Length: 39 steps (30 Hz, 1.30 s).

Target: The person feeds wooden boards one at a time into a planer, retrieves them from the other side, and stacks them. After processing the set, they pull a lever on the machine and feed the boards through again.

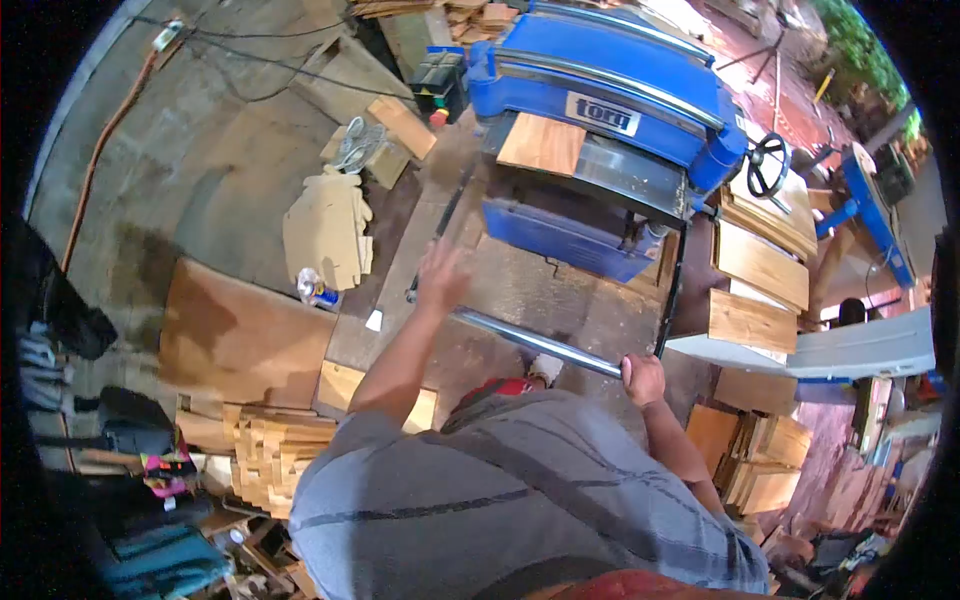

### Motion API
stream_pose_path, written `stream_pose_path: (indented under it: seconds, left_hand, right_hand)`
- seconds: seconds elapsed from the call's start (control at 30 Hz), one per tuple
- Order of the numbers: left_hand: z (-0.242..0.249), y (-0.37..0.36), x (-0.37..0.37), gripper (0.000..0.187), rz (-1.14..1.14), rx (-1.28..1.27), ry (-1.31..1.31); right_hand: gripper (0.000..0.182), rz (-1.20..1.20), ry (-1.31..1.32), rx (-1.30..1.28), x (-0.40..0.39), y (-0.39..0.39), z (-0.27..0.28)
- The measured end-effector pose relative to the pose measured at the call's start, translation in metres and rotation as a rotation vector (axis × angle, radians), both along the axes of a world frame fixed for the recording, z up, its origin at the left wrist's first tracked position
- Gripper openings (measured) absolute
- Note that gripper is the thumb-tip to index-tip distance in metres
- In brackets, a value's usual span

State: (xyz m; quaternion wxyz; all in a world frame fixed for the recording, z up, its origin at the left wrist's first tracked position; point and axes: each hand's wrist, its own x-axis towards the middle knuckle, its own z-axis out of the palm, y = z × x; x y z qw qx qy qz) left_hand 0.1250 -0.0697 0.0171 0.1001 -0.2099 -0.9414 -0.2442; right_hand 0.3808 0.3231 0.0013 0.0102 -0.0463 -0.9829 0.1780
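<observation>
While our right hand point(642, 378) grips the steel roller bar point(535, 342), rigid and smooth, our left hand point(440, 278) hovers released above its far end.

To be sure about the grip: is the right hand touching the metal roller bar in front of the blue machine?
Touching. The head view shows the right hand closed around the end of the metal roller bar, with its fingers wrapped over it.
</observation>
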Motion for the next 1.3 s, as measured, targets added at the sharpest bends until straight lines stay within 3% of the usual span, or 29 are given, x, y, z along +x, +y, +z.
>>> stream_pose_path:
  seconds: [0.03, 0.17, 0.23, 0.33, 0.43, 0.53, 0.57, 0.63, 0.73, 0.77, 0.8, 0.83, 0.9, 1.0, 1.03, 1.1, 1.13, 1.2, 1.23, 1.3]
  left_hand:
    - [0.01, -0.018, 0.022, 0.055, 0.078, -0.031, -0.103]
    - [-0.008, -0.1, 0.073, 0.055, 0.211, -0.097, -0.063]
    - [-0.02, -0.133, 0.089, 0.054, 0.288, -0.036, -0.059]
    - [-0.034, -0.165, 0.088, 0.057, 0.388, 0.035, -0.172]
    - [-0.114, -0.225, 0.071, 0.057, 0.359, 0.073, -0.302]
    - [-0.113, -0.262, 0.052, 0.055, 0.38, 0.134, -0.516]
    - [-0.122, -0.282, 0.043, 0.055, 0.377, 0.14, -0.52]
    - [-0.154, -0.331, 0.031, 0.04, 0.321, 0.3, -0.854]
    - [-0.221, -0.432, 0.005, 0.043, 0.122, 0.182, -0.984]
    - [-0.236, -0.464, 0.014, 0.046, 0.076, 0.276, -1.029]
    - [-0.264, -0.498, 0.021, 0.05, 0.099, 0.259, -1.01]
    - [-0.28, -0.525, 0.009, 0.054, 0.122, 0.233, -0.977]
    - [-0.199, -0.55, -0.008, 0.065, 0.31, 0.352, -1.102]
    - [-0.183, -0.607, -0.053, 0.073, 0.249, 0.241, -1.271]
    - [-0.189, -0.619, -0.065, 0.073, 0.245, 0.243, -1.275]
    - [-0.23, -0.644, -0.087, 0.072, 0.262, 0.058, -0.85]
    - [-0.297, -0.671, -0.108, 0.069, 0.209, -0.091, -0.822]
    - [-0.226, -0.627, -0.149, 0.067, 0.376, -0.096, -1.01]
    - [-0.161, -0.591, -0.173, 0.066, 0.463, -0.105, -1.097]
    - [-0.137, -0.569, -0.197, 0.064, 0.399, 0.024, -0.973]
  right_hand:
    - [0.028, -0.009, 0.051, -0.016, 0.002, 0.0, -0.003]
    - [0.027, 0.026, 0.017, 0.031, 0.001, -0.008, 0.004]
    - [0.035, -0.018, 0.089, 0.003, 0.0, -0.009, 0.005]
    - [0.034, -0.062, 0.046, 0.032, -0.003, -0.006, -0.011]
    - [0.03, -0.232, -0.115, 0.008, -0.011, -0.012, -0.013]
    - [0.024, -0.358, -0.062, -0.165, -0.037, -0.043, -0.019]
    - [0.024, -0.36, -0.064, -0.158, -0.053, -0.06, -0.024]
    - [0.02, -0.29, 0.153, -0.12, -0.102, -0.127, -0.005]
    - [0.02, -0.241, 0.147, -0.29, -0.194, -0.262, 0.035]
    - [0.022, -0.2, 0.14, -0.304, -0.223, -0.298, 0.048]
    - [0.022, -0.112, 0.089, -0.551, -0.257, -0.331, 0.054]
    - [0.026, -0.006, 0.068, -0.59, -0.292, -0.358, 0.057]
    - [0.034, 0.278, 0.209, -0.399, -0.358, -0.41, 0.089]
    - [0.043, 0.311, 0.118, -0.593, -0.458, -0.459, 0.107]
    - [0.046, 0.362, 0.159, -0.581, -0.496, -0.467, 0.103]
    - [0.054, 0.429, 0.203, -0.49, -0.57, -0.49, 0.11]
    - [0.059, 0.42, 0.125, -0.451, -0.602, -0.502, 0.129]
    - [0.066, 0.373, 0.039, -0.389, -0.664, -0.522, 0.166]
    - [0.069, 0.339, 0.027, -0.365, -0.696, -0.527, 0.174]
    - [0.068, 0.327, 0.174, -0.34, -0.763, -0.521, 0.17]
